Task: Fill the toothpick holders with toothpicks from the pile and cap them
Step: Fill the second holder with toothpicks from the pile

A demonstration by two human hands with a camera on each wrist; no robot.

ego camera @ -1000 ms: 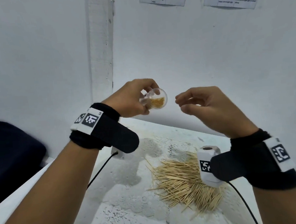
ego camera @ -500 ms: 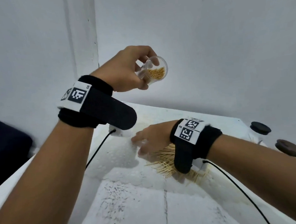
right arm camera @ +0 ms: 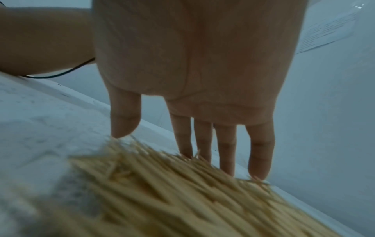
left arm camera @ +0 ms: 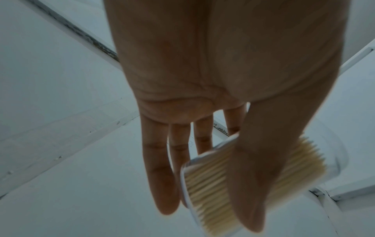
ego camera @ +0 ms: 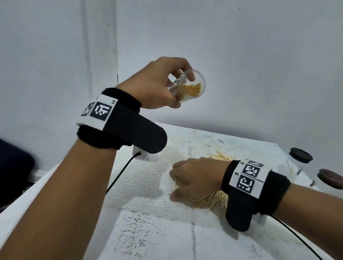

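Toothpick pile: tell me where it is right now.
In the head view, the toothpick pile lies on the white table, right of centre, under the right hand.

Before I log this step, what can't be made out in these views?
- Head view: the right hand covers its own fingertips on the toothpick pile; a grip is unclear.
- Right wrist view: the pile is blurred.
- Left wrist view: the left hand's thumb hides part of the clear holder.
- Head view: the capped holders are mostly washed out.
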